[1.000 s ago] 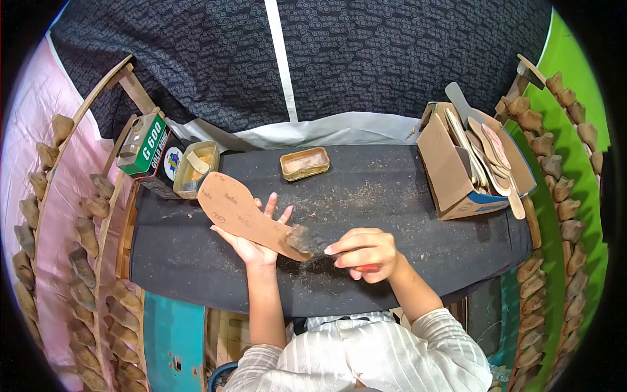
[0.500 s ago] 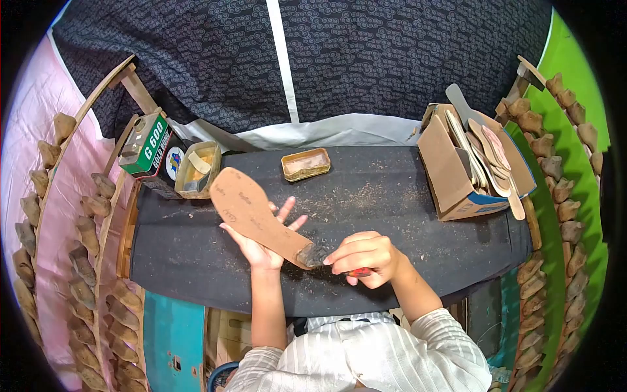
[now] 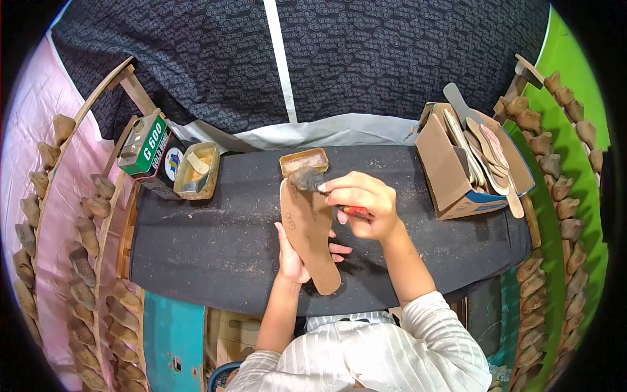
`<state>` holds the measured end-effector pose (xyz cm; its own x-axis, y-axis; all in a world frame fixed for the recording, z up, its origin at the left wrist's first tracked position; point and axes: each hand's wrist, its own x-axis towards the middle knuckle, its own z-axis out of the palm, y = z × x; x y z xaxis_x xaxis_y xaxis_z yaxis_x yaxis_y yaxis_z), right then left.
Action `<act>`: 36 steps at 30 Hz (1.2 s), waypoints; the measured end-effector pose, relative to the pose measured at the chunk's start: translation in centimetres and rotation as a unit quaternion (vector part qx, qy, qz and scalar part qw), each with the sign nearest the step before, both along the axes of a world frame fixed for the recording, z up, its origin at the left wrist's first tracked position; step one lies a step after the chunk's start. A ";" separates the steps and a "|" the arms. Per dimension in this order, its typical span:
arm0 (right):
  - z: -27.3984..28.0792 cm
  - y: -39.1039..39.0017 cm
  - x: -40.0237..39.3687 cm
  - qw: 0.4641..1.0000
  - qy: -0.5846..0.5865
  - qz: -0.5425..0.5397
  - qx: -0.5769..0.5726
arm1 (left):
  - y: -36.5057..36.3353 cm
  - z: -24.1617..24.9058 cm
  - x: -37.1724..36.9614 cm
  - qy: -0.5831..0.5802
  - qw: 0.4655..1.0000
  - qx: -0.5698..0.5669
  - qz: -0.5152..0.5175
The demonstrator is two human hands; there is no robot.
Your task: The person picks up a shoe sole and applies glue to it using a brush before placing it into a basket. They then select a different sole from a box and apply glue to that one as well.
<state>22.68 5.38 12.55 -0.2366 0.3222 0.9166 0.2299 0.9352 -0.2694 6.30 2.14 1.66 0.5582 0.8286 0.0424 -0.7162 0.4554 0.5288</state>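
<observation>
A brown shoe insole (image 3: 307, 225) with handwritten marks lies over my left hand (image 3: 294, 258), heel end toward me. My left thumb is along its left edge and the fingertips show past its right edge; the palm is hidden under it. My right hand (image 3: 366, 202) pinches a dark, ragged-looking pad (image 3: 305, 178), which overlaps the insole's toe end. Tucked in that same hand is a red object (image 3: 355, 211), perhaps a handle; most of it is covered by my fingers. Just beyond the toe end sits a small rectangular tub (image 3: 304, 159).
At the left of the dark-covered table (image 3: 209, 248) stand a green G 600 can (image 3: 145, 147) and a yellowish tub (image 3: 198, 189) with a spreader in it. A cardboard box (image 3: 450, 179) of sole pieces is at right. Racks of shoe lasts (image 3: 81, 258) flank both sides.
The insole has swung from a slant to nearly upright and shifted right with my left hand. My right hand has moved from the heel end up to the toe end with the dark pad.
</observation>
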 end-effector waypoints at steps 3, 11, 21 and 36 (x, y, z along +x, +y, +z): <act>-0.8 -0.4 0.1 0.999 -0.030 0.008 -0.007 | 0.1 0.3 0.0 -0.002 1.000 0.017 0.008; -3.8 -5.6 0.0 0.974 -0.125 0.159 -0.102 | 1.8 -0.2 -2.3 -0.062 0.994 -0.013 0.093; -2.9 -4.2 1.4 0.983 -0.007 0.139 -0.117 | 1.9 0.2 -2.0 -0.002 0.991 0.016 0.132; -3.7 -2.6 -0.8 0.997 0.015 0.003 -0.073 | 1.9 1.1 -1.6 -0.062 0.983 -0.004 0.175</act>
